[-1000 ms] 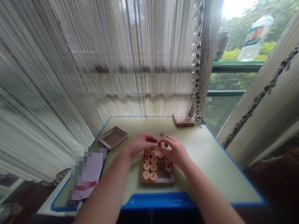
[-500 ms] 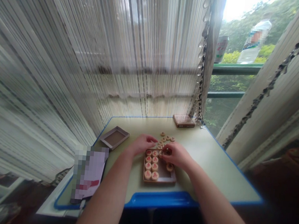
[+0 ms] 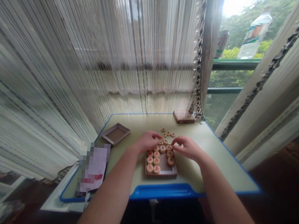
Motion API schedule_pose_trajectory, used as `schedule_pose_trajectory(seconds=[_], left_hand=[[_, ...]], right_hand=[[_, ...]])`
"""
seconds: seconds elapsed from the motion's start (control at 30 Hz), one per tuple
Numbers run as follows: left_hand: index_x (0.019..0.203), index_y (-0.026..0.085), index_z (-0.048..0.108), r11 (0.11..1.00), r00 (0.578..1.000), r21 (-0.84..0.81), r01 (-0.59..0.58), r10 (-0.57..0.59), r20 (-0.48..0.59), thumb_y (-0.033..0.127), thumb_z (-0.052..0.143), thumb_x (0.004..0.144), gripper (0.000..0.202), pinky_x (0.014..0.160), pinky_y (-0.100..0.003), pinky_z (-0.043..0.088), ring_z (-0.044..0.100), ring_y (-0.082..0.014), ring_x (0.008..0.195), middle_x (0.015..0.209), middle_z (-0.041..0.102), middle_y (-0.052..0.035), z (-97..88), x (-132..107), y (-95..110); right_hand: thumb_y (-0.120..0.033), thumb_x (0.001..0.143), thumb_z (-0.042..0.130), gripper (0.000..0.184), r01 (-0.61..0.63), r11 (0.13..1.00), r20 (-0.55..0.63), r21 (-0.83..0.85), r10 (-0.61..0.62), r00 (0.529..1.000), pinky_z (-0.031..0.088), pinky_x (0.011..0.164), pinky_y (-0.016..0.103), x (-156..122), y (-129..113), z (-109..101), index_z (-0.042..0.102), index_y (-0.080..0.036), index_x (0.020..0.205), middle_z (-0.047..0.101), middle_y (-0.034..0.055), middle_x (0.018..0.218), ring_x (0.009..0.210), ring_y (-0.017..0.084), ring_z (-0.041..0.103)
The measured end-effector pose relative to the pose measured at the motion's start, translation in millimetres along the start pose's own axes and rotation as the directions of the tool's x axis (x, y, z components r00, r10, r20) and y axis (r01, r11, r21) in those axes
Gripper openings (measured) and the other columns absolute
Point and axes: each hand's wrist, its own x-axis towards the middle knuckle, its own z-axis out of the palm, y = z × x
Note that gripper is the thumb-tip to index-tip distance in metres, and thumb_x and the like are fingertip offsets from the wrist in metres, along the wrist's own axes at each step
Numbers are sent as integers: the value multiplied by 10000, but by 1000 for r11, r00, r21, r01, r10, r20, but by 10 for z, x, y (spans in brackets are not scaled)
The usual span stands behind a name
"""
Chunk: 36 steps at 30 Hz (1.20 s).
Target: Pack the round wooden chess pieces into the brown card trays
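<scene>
A shallow box tray (image 3: 160, 174) on the table holds round wooden Chinese chess pieces. Red-marked pieces (image 3: 156, 160) fill the left side in two columns. Dark-marked pieces (image 3: 170, 153) stand along the back and right side, around a bare patch of tray floor. My left hand (image 3: 149, 141) hovers over the tray's back left corner, its parted fingertips beside loose pieces (image 3: 165, 141) behind the rim; whether they touch is unclear. At the back right corner is my right hand (image 3: 186, 146), thumb and forefinger apart, with no piece visible between them.
Several loose pieces (image 3: 168, 133) lie behind the tray. An upturned box lid (image 3: 116, 134) is at the left, a flat brown box (image 3: 184, 117) at the back right. A phone-like slab (image 3: 93, 170) with a cable rests front left. String curtains (image 3: 144, 55) hang behind the table.
My right hand has moved back and right from inside the tray, leaving dark-marked pieces along its back and right side. My left hand has shifted right toward the loose pieces. The view has tilted slightly.
</scene>
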Motion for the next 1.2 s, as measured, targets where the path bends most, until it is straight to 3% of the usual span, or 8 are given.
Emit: schedule_pose_trajectory(seconds=[0.1,0.2,0.33,0.53,0.77,0.93,1.1,1.2], left_hand=[[880,173,707,990,992,62,-127,128,-10,222,578,681,242,748,-268,458,583,-178,816,879,672,-51,36,-8,47],[845,196,716,963,967,93,-254,254,20,206,578,685,211,845,-264,430,570,-175,893,938,658,-41,52,-35,100],[798,202,725,935,944,133,-328,318,92,224,617,670,168,901,-276,399,537,-194,957,978,635,-47,68,-97,200],[811,203,722,906,914,131,-402,389,115,246,618,690,166,899,-298,387,513,-209,963,954,624,-57,119,-131,254],[809,199,721,881,896,178,-438,410,173,221,617,686,162,870,-313,391,485,-228,982,956,608,-68,165,-119,220],[827,212,716,831,867,250,-497,460,193,272,623,693,174,868,-335,382,454,-244,994,992,583,-71,195,-124,222],[841,224,714,832,879,289,-474,430,207,291,627,694,184,895,-336,368,431,-248,1019,1034,558,-69,234,-135,234],[849,237,709,817,880,328,-474,424,214,304,614,706,185,909,-336,369,418,-246,1040,1053,542,-63,262,-135,241]], right_hand=[[-292,715,540,178,32,999,-4,-2,-32,999,383,607,233,-128,-27,-70,666,-196,796,538,1,674,641,127,497],[-362,713,560,201,48,996,-78,-78,-54,995,384,626,249,-315,-121,11,646,-205,804,547,14,716,677,143,501],[-361,705,573,172,21,984,-230,-179,-63,971,394,697,279,-543,-221,252,579,-209,784,576,38,785,774,180,521],[-384,684,597,194,-40,963,-266,-268,-33,964,391,753,308,-610,-215,399,541,-213,758,609,61,832,827,213,541],[-350,705,560,141,-56,978,-237,-200,7,971,393,729,291,-588,-185,402,549,-221,760,612,32,796,816,196,548],[-352,700,570,146,-56,996,-253,-76,35,967,374,595,248,-599,-183,382,564,-212,739,524,-5,642,636,144,492],[-372,721,558,208,-88,978,-425,190,163,890,374,570,229,-616,-93,315,547,-179,796,483,-13,631,586,115,439],[-378,710,568,220,-96,969,-457,228,193,868,375,574,232,-614,-54,315,544,-175,790,480,-14,630,594,118,440]])
